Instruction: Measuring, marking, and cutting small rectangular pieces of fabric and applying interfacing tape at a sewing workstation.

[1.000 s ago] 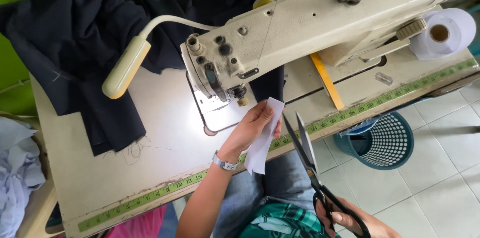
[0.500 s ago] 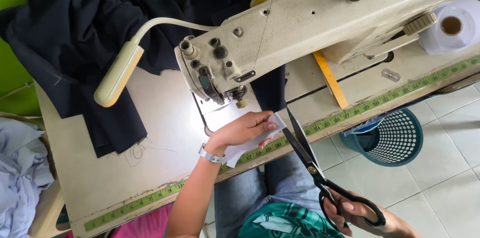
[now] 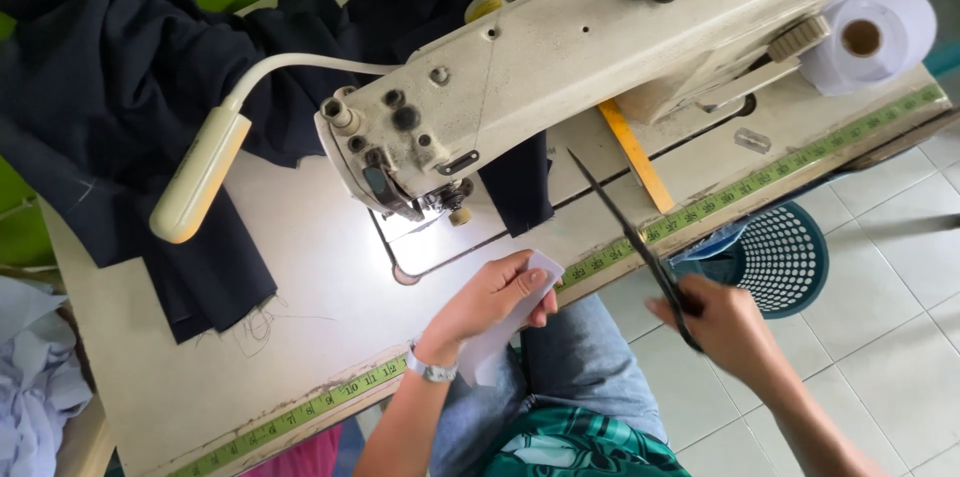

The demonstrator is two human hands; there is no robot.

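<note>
A pale sewing table (image 3: 300, 267), tape measure along its edge, stands over tiled floor (image 3: 900, 267). Dark cloth (image 3: 120, 87) lies beside the sewing machine (image 3: 560, 67). Left hand (image 3: 490, 302) fingers pinch a white piece (image 3: 500, 342) at the table edge; right hand (image 3: 725, 322) grips closed scissors (image 3: 635, 237) above a basket (image 3: 785, 257).

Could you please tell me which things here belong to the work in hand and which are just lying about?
In hand: white cloth piece in left hand; scissors in right hand.

Lying about: dark fabric, white roll, blue basket, yellow ruler.
</note>
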